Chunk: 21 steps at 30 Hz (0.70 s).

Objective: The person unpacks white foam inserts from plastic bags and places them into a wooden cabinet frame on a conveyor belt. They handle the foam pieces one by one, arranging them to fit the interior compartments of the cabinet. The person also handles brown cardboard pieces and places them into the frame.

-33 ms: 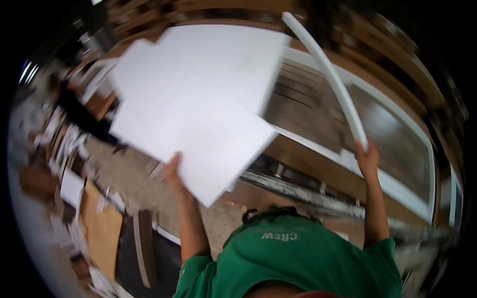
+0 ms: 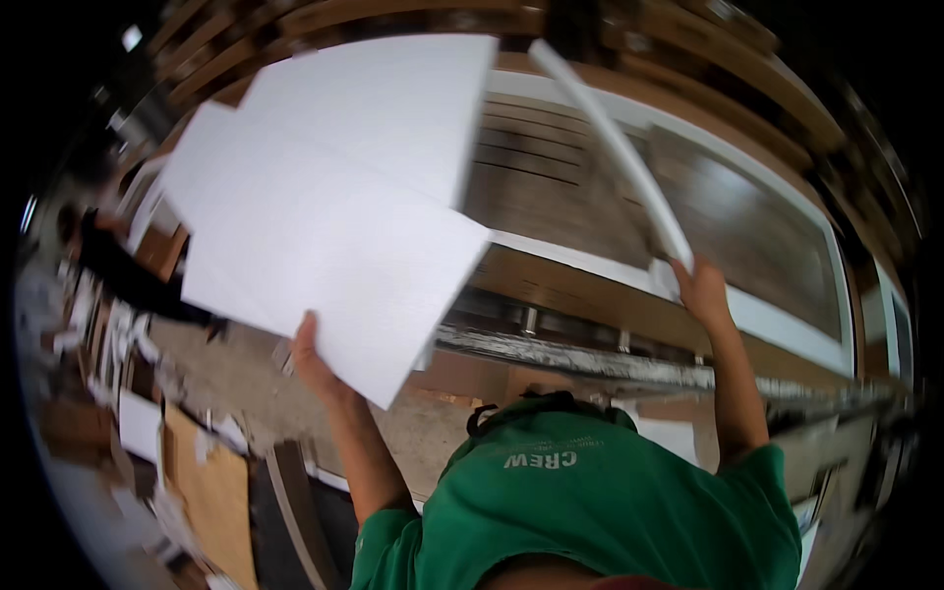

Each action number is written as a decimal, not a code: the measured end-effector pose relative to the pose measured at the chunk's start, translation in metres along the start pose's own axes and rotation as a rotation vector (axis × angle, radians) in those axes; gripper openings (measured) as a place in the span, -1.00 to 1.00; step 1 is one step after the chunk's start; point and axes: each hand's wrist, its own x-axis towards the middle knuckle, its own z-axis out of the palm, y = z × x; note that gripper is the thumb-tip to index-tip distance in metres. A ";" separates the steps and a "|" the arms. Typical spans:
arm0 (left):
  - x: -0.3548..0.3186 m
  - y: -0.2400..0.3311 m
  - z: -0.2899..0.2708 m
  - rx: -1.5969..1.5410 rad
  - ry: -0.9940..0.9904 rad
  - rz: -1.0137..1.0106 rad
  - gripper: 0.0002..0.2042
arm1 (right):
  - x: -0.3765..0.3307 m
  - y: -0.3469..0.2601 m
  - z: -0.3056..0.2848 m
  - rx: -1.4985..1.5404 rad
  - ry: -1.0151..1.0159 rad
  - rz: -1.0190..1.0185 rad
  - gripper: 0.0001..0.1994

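White sheet stack (image 2: 324,216) sits upper left of view, held up overhead-ish, well apart from the floor. Looks like thin rigid board or foam panel, several offset layers. Judgement: light but large, catches air, flexes at free corners, edges dent easily. Layers may slide on each other since they're fanned, not squared.

Left hand (image 2: 313,362) grasps the stack at its lower edge, fingers hidden behind the sheet, thumb side showing. One-point grip on a big panel, so I'd expect it to torque at the wrist. Better hold: mid-edge, palm flat underneath, or pinch through all layers near the corner where they overlap.

Centre bottom: green shirt (image 2: 590,511) of the person, seen from above.

Right hand (image 2: 700,293) is clenched round the lower end of a long white strip (image 2: 615,147) that runs up and left. Judgement: light, stiff-ish trim or tube, whippy at the far end, smooth so could slip through the fist. Far tip blurred.

Behind the strip: white-framed panel (image 2: 787,324) with dark wood-tone infill, standing on a scuffed metal rail (image 2: 580,356).

Room: workshop, dusty concrete floor (image 2: 226,374), brown board offcuts (image 2: 206,492) lower left, stacked timber along the top. Someone in dark clothing (image 2: 128,275) at far left, blurred. Cluttered, tight swing room for long parts.
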 end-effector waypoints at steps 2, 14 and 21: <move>0.017 0.004 -0.004 0.053 -0.053 0.054 -0.55 | 0.005 0.000 0.005 -0.361 -0.042 -0.117 -0.62; 0.062 -0.019 -0.003 0.115 -0.071 -0.088 -0.59 | 0.015 -0.067 0.007 -0.438 -0.290 0.011 -0.56; 0.059 -0.037 0.015 0.097 -0.085 -0.098 -0.57 | 0.059 -0.062 0.008 -0.271 -0.675 0.460 -0.60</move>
